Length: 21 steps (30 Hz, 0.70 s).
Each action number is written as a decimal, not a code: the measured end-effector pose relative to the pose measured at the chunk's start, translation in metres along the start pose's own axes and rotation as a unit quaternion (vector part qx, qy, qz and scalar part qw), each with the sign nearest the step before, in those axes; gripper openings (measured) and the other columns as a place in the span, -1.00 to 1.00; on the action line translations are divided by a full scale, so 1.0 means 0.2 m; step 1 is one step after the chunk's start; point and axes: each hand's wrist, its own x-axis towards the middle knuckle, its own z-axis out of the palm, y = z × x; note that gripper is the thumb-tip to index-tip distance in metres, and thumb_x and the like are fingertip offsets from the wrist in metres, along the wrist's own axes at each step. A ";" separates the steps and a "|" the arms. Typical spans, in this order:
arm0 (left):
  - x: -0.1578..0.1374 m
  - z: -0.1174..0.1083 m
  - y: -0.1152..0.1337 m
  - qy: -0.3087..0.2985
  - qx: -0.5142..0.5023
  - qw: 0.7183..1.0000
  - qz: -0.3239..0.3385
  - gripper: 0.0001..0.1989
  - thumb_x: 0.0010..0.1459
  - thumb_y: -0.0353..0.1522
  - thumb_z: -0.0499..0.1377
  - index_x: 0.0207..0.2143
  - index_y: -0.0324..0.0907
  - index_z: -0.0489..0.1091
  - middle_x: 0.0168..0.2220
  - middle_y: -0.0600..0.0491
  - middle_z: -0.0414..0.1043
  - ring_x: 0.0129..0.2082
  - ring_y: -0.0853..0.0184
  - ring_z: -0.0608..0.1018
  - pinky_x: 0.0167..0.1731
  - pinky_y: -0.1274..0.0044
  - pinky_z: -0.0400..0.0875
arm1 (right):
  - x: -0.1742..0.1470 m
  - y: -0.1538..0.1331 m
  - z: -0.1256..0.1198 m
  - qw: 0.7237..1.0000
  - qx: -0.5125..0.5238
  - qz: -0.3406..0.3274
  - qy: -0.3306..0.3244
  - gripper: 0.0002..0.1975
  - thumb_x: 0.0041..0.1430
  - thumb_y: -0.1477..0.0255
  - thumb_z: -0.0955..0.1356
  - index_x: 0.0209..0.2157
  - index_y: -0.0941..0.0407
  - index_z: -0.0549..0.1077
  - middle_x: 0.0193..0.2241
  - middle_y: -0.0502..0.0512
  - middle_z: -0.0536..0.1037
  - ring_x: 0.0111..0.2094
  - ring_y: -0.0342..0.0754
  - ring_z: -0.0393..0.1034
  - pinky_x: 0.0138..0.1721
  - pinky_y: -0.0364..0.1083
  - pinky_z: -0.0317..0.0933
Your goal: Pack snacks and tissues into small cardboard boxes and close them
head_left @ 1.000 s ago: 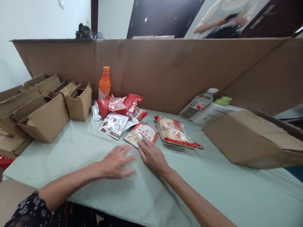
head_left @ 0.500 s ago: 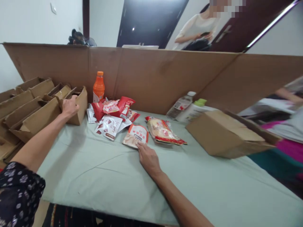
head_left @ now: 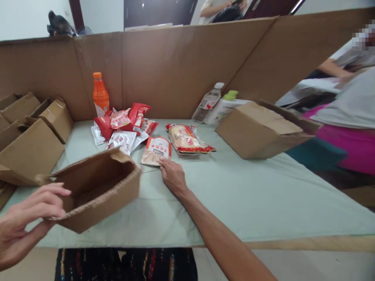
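Observation:
My left hand [head_left: 38, 218] pinches the near-left edge of an open cardboard box [head_left: 108, 203], thumb outside and fingers over the rim. The box is tilted above the near left of the table, and its visible inside looks bare. My right hand [head_left: 173, 176] has its fingertips closed on the lower edge of a white and orange snack pouch [head_left: 156, 150], which lies on the cloth. Beyond the box is a pile of red packets [head_left: 133, 119] and white pouches [head_left: 121, 139]. A clear bag of food with red trim [head_left: 189, 138] lies right of the pouch.
An orange drink bottle [head_left: 101, 95] stands behind the pile. More cardboard boxes [head_left: 32, 150] crowd the left side. A clear bottle [head_left: 206, 103], a white bottle with green cap [head_left: 224, 107] and another box [head_left: 252, 130] are at right. A cardboard wall [head_left: 175, 70] runs behind; people sit beyond.
My left hand has pulled a box out of the left group and brought it toward me over the table. My right hand stays at the pouch. The view has tilted down and shifted.

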 end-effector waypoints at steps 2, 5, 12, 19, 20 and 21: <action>0.12 0.06 0.05 -0.057 -0.010 0.995 0.081 -0.67 0.21 -0.55 0.09 -0.21 0.06 0.50 -0.30 0.17 0.59 0.04 0.24 0.62 0.19 0.35 0.51 | 0.00 0.00 -0.02 1.000 0.009 0.003 0.004 -0.74 0.36 0.50 0.25 -0.11 0.12 0.59 -0.04 0.26 0.65 -0.02 0.12 0.48 -0.07 0.02 0.22; 0.25 0.13 0.09 -0.068 -0.022 0.991 0.116 -0.63 0.20 -0.63 0.03 -0.23 -0.02 0.50 -0.30 0.11 0.59 0.07 0.26 0.60 0.30 0.27 0.39 | -0.02 -0.02 -0.07 1.000 0.026 0.002 0.006 -0.77 0.38 0.43 0.28 -0.16 0.10 0.59 -0.11 0.22 0.66 -0.07 0.12 0.48 -0.09 0.02 0.20; 0.17 0.14 0.09 -0.035 0.032 0.992 0.114 -0.63 0.15 -0.59 0.07 -0.19 0.02 0.52 -0.22 0.16 0.62 0.03 0.27 0.61 0.33 0.25 0.36 | -0.02 -0.06 -0.10 0.997 0.075 -0.011 -0.007 -0.80 0.39 0.40 0.32 -0.27 0.07 0.59 -0.19 0.17 0.67 -0.14 0.08 0.51 -0.08 0.01 0.27; 0.12 0.22 0.09 0.037 0.049 0.992 0.113 -0.60 0.10 -0.52 0.10 -0.14 0.13 0.51 -0.26 0.24 0.63 -0.05 0.24 0.64 0.28 0.22 0.43 | 0.01 -0.09 -0.09 0.989 0.134 -0.052 -0.038 -0.75 0.40 0.46 0.29 -0.14 0.07 0.63 -0.13 0.14 0.69 -0.06 0.06 0.56 0.04 0.02 0.40; 0.13 0.24 0.09 0.044 0.050 0.991 0.117 -0.61 0.09 -0.51 0.10 -0.15 0.13 0.50 -0.28 0.24 0.63 -0.06 0.22 0.65 0.27 0.20 0.44 | 0.00 -0.10 -0.10 0.987 0.143 -0.061 -0.044 -0.75 0.40 0.46 0.29 -0.13 0.07 0.63 -0.12 0.13 0.69 -0.05 0.05 0.57 0.06 0.01 0.41; 0.14 0.25 0.10 0.047 0.050 0.990 0.121 -0.62 0.07 -0.50 0.10 -0.16 0.13 0.49 -0.29 0.24 0.63 -0.07 0.21 0.65 0.27 0.18 0.44 | 0.00 -0.11 -0.10 0.985 0.150 -0.067 -0.050 -0.75 0.39 0.46 0.29 -0.13 0.06 0.63 -0.11 0.11 0.70 -0.05 0.04 0.57 0.07 0.00 0.41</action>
